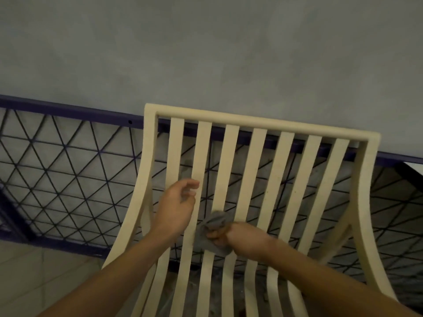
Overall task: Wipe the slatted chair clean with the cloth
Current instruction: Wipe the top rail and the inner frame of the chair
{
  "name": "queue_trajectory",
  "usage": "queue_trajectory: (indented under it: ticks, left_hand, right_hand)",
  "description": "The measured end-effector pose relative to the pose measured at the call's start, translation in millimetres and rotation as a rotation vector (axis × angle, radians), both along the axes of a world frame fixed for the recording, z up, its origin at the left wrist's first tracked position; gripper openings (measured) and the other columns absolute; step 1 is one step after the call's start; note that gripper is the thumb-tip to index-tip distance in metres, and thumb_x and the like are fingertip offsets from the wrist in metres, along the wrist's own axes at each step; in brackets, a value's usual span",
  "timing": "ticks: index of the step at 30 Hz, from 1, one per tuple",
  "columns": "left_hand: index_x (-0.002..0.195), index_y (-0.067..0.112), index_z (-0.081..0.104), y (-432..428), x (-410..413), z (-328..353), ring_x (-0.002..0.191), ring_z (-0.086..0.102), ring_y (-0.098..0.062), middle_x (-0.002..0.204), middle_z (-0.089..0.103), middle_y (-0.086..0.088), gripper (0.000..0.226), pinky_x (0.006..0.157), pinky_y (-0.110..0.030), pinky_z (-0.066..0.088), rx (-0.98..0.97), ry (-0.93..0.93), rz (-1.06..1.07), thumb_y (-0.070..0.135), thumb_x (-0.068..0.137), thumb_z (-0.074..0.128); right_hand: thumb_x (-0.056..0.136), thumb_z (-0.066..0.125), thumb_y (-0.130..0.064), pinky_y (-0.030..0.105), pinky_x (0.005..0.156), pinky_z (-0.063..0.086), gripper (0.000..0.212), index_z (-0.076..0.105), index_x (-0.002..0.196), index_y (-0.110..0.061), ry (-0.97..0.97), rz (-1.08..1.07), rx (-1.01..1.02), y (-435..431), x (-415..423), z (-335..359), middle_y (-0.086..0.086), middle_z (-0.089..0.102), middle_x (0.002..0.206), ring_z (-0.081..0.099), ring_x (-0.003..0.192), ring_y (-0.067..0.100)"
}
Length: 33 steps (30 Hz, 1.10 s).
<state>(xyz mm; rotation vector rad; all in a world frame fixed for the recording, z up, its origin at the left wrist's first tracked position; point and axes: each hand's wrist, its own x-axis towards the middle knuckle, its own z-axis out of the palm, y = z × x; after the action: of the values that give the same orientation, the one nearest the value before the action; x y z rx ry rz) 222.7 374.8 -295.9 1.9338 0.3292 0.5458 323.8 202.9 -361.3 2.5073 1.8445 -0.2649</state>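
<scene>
A cream slatted chair (258, 143) fills the middle and right of the view, its curved back facing me. My right hand (238, 239) grips a crumpled grey cloth (212, 227) and holds it against the slats low on the backrest, near the centre. My left hand (178, 207) hovers in front of the second and third slats from the left, fingers loosely bent, holding nothing. Whether it touches a slat I cannot tell.
Behind the chair runs a dark purple metal railing (68, 110) with a triangular wire mesh (57, 175). Beyond it lies a grey concrete surface (206, 53). Pale floor tiles (45, 282) show at the lower left.
</scene>
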Motion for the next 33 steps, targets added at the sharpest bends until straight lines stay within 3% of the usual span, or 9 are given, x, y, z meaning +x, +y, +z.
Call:
queue_trajectory:
  ticks: [3, 7, 11, 14, 18, 21, 24, 30, 33]
  left_hand:
    - [0.118, 0.020, 0.061, -12, 19, 50, 0.104, 0.053, -0.001, 0.116, 0.060, 0.008, 0.041, 0.086, -0.014, 0.042, 0.276, -0.128, -0.086, -0.005, 0.088, 0.049]
    - [0.133, 0.018, 0.050, -22, 56, 114, 0.122, 0.044, -0.010, 0.133, 0.051, 0.003, 0.047, 0.102, -0.026, 0.037, 0.539, -0.301, -0.097, 0.004, 0.088, 0.052]
    - [0.150, 0.016, 0.028, -24, 93, 126, 0.141, 0.027, -0.019, 0.154, 0.033, -0.003, 0.055, 0.117, -0.040, 0.019, 0.894, -0.204, -0.096, 0.025, 0.099, 0.044]
    - [0.151, 0.016, 0.024, -20, 106, 104, 0.145, 0.021, -0.020, 0.154, 0.031, -0.002, 0.054, 0.120, -0.044, 0.008, 1.127, -0.130, -0.046, 0.036, 0.102, 0.035]
    - [0.148, 0.016, 0.030, -19, 110, 95, 0.140, 0.028, -0.022, 0.147, 0.038, -0.003, 0.052, 0.120, -0.045, 0.008, 1.160, -0.218, 0.000, 0.036, 0.100, 0.037]
    - [0.150, 0.017, 0.025, -19, 113, 92, 0.143, 0.024, -0.022, 0.151, 0.032, -0.003, 0.056, 0.121, -0.046, 0.005, 1.198, -0.216, 0.010, 0.039, 0.099, 0.036]
    - [0.152, 0.016, 0.020, -17, 116, 84, 0.146, 0.017, -0.022, 0.155, 0.027, -0.004, 0.061, 0.121, -0.046, 0.001, 1.232, -0.198, 0.039, 0.042, 0.099, 0.038]
    - [0.149, 0.016, 0.025, -20, 118, 82, 0.144, 0.020, -0.024, 0.152, 0.030, -0.005, 0.061, 0.120, -0.048, 0.004, 1.258, -0.194, 0.078, 0.046, 0.097, 0.039]
    - [0.148, 0.016, 0.027, -22, 117, 83, 0.143, 0.021, -0.025, 0.151, 0.032, -0.005, 0.058, 0.120, -0.048, 0.004, 1.240, -0.200, 0.086, 0.046, 0.098, 0.035]
  right_hand:
    - [0.095, 0.054, -0.013, 0.038, 0.090, 0.053, 0.037, 0.057, 0.132, -0.014, -0.182, 0.039, 0.049, -19, 25, 59, 0.003, 0.056, 0.136, 0.057, 0.118, 0.023]
    - [0.088, 0.062, -0.009, 0.039, 0.101, 0.049, 0.040, 0.061, 0.128, -0.011, -0.419, 0.049, 0.147, -44, 48, 146, 0.006, 0.056, 0.137, 0.054, 0.126, 0.023]
    - [0.080, 0.063, 0.008, 0.039, 0.102, 0.043, 0.049, 0.061, 0.127, -0.004, -0.488, 0.006, 0.336, -59, 70, 196, 0.010, 0.054, 0.139, 0.050, 0.129, 0.030]
    - [0.081, 0.057, 0.015, 0.036, 0.109, 0.039, 0.070, 0.043, 0.144, -0.012, -0.406, -0.078, 0.381, -62, 65, 166, -0.001, 0.033, 0.155, 0.030, 0.143, 0.024]
    - [0.085, 0.056, 0.012, 0.036, 0.111, 0.037, 0.074, 0.033, 0.149, -0.018, -0.244, -0.090, 0.423, -70, 53, 82, -0.010, 0.020, 0.158, 0.019, 0.146, 0.018]
    - [0.089, 0.050, 0.008, 0.037, 0.119, 0.026, 0.080, 0.017, 0.154, -0.026, -0.120, -0.074, 0.198, -69, 35, 19, -0.006, 0.009, 0.161, 0.012, 0.147, 0.020]
    - [0.093, 0.048, 0.002, 0.041, 0.117, 0.028, 0.080, 0.007, 0.154, -0.031, -0.067, -0.095, 0.014, -69, 16, -21, 0.001, 0.008, 0.162, 0.014, 0.148, 0.026]
    - [0.092, 0.054, -0.003, 0.035, 0.112, 0.033, 0.058, 0.039, 0.146, -0.019, -0.291, 0.142, -0.063, -61, 33, 44, 0.007, 0.043, 0.149, 0.042, 0.136, 0.026]
    - [0.092, 0.050, -0.005, 0.037, 0.109, 0.041, 0.055, 0.043, 0.143, -0.025, -0.373, 0.062, 0.020, -61, 59, 111, 0.001, 0.048, 0.145, 0.046, 0.133, 0.020]
